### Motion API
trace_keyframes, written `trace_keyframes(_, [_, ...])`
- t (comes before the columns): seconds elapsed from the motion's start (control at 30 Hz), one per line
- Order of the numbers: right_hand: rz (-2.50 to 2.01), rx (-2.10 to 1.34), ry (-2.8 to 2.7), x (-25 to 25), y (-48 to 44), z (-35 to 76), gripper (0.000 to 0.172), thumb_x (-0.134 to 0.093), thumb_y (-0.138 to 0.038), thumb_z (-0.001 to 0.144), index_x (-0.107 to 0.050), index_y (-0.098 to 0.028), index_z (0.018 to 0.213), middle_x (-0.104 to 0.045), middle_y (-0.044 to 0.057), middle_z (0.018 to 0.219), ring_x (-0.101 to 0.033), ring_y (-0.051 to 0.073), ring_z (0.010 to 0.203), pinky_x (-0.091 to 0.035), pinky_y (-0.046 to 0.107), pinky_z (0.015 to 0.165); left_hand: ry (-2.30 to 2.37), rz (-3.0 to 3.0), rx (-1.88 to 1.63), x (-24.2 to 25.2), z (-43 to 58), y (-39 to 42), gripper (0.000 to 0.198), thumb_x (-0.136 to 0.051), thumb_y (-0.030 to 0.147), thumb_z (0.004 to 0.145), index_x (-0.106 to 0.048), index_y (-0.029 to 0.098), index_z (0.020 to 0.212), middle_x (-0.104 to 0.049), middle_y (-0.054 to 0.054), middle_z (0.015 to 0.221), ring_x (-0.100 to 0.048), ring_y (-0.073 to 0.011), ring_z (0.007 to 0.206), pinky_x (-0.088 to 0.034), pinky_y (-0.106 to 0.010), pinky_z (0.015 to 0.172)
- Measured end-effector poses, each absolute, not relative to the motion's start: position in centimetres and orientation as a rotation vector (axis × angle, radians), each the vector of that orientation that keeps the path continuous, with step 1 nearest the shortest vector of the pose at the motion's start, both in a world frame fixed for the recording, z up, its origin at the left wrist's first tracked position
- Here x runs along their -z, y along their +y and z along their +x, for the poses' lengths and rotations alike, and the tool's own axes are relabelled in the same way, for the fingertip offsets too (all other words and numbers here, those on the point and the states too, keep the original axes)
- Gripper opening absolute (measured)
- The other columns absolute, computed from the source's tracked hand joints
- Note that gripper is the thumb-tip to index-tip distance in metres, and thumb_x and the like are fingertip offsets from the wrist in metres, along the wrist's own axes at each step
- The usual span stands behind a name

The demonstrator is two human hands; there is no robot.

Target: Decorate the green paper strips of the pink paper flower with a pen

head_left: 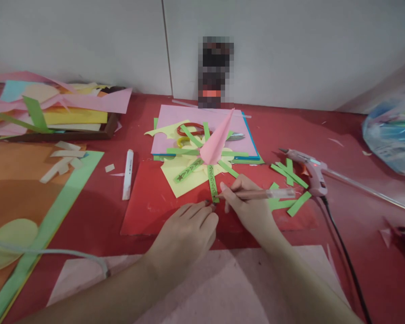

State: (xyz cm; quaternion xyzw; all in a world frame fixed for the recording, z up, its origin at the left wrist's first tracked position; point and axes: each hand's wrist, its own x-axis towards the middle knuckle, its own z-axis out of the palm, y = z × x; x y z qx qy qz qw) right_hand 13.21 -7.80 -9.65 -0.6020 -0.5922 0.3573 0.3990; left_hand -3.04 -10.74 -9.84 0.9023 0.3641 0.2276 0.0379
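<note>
My right hand [249, 209] pinches a brown pen [253, 194], its tip at the near end of a patterned green paper strip [211, 180], which reaches toward me from below the pink paper cone [216, 143]. My left hand [191, 225] rests over the red sheet [145, 209], fingers bent close together beside that end; whether they grip it, I cannot tell.

Left hand [185, 225] and right hand [249, 209] were bare; forearms [118, 283] bare too, down to frame edge. Wrists [153, 261] looked slim.
</note>
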Motion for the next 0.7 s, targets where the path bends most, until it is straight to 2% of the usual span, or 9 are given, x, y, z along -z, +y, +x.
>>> trace_keyframes(0.47, [-1.518, -0.836, -1.531, 9.45, -7.83, 13.09, 0.031, -0.053, -0.036, 0.083, -0.037, -0.022, 0.062, -0.05, -0.007, 0.044, -0.051, 0.01, 0.043, -0.04, 0.023, 0.051, 1.111, 2.762, -0.674, 9.85, -2.99, -10.72, 0.016, -0.042, 0.009, 0.085, -0.056, 0.013, 0.078, -0.063, -0.006, 0.08, -0.061, -0.0206, 0.087, -0.052, -0.037, 0.081])
trace_keyframes(0.7, [-1.563, -0.799, -1.531, 9.49, -7.75, 13.22, 0.032, -0.05, -0.026, 0.081, -0.031, -0.023, 0.056, -0.037, -0.009, 0.036, -0.041, 0.009, 0.037, -0.037, 0.024, 0.048, 1.127, 2.762, -0.674, 9.53, -2.96, -10.7, 0.017, -0.042, 0.008, 0.084, -0.055, 0.014, 0.074, -0.062, -0.005, 0.077, -0.061, -0.0195, 0.081, -0.052, -0.036, 0.077])
